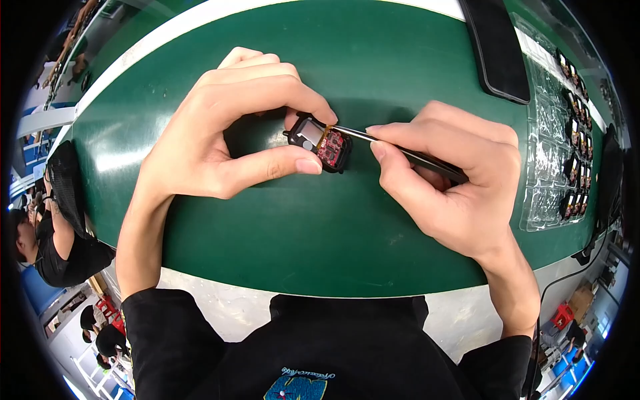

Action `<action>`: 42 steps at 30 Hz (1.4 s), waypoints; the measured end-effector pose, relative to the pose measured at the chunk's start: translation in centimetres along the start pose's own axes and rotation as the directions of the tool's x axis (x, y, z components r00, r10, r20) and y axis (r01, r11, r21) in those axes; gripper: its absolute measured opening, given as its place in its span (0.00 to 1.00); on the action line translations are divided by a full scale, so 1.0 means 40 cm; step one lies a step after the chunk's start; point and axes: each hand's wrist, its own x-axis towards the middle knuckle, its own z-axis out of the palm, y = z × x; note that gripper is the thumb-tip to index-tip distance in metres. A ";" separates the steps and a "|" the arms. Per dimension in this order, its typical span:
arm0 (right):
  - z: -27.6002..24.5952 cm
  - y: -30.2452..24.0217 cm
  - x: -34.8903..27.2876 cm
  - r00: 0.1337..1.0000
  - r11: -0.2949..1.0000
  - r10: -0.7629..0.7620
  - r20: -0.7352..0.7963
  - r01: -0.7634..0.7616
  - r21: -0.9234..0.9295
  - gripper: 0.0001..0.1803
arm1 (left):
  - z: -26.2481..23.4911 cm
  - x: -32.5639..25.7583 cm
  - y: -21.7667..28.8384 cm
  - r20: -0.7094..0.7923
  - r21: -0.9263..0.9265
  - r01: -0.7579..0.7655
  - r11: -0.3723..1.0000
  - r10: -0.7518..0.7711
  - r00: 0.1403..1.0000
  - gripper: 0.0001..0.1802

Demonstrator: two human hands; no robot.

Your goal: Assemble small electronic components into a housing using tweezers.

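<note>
My left hand (233, 127) pinches a small black electronic device (344, 155) between thumb and forefinger, above the green table. The casing is open toward me. Inside it show a red circuit board (331, 148), a silvery rectangular part (309, 132) and a strip of amber tape or film between them. In my right hand (453, 167) is a pair of dark tweezers (420, 157), held like a pen. Their bright tips reach the upper edge of the device, beside the amber strip and close to my left forefinger. Whether the tips grip anything is too small to tell.
A clear plastic tray (543, 160) on the right holds several similar devices (575, 167) in its right-hand columns. Behind my right hand lies a flat black object (497, 50). The green table (300, 247) has a pale front edge. Another person (57, 233) sits at the far left.
</note>
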 end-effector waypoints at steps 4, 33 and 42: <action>0.000 0.009 0.000 0.998 0.998 -0.055 -0.008 0.055 -0.029 0.08 | -0.001 0.005 0.005 -0.010 -0.002 -0.003 1.000 0.003 1.000 0.28; -0.026 0.066 -0.003 0.970 0.987 -0.004 -0.244 0.043 0.153 0.05 | 0.035 0.033 0.034 -0.073 0.091 0.030 0.995 -0.023 0.997 0.30; -0.016 0.038 0.010 0.987 0.991 0.052 -0.154 -0.032 0.128 0.09 | -0.056 0.037 0.006 -0.368 -0.397 0.163 0.903 -0.319 0.873 0.30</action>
